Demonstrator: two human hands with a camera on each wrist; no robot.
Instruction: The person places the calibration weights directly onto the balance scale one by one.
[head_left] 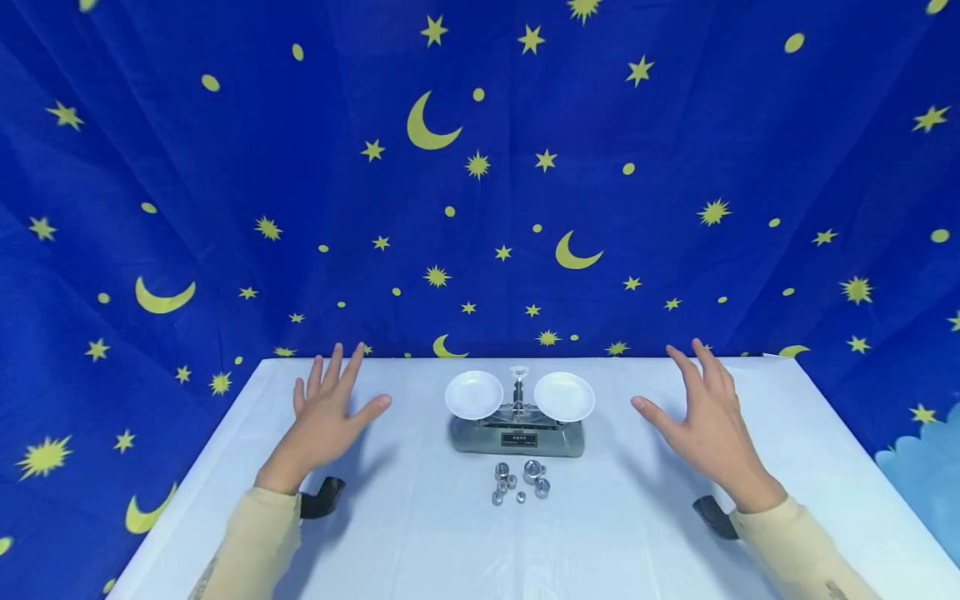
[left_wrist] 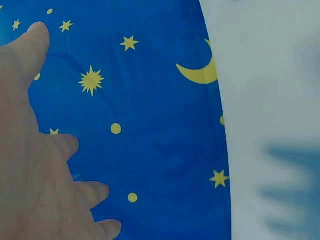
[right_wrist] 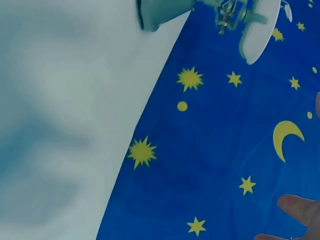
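A grey balance scale (head_left: 517, 440) stands near the back middle of the table, with a white left pan (head_left: 474, 396) and a white right pan (head_left: 564, 397). In front of it sit several small metal weights (head_left: 521, 482) in a loose group. To the left of the scale, my left hand (head_left: 322, 425) is held up over the table, fingers spread and holding nothing. My right hand (head_left: 708, 425) hovers likewise on the other side, thumb toward the scale. Part of the scale's base (right_wrist: 167, 11) and one pan (right_wrist: 261, 32) show at the top of the right wrist view.
The table (head_left: 420, 550) has a white cover. Behind and beside it hangs a blue cloth (head_left: 510, 192) printed with yellow moons and stars. Black wrist-camera mounts (head_left: 322, 498) stick out inward beneath both wrists.
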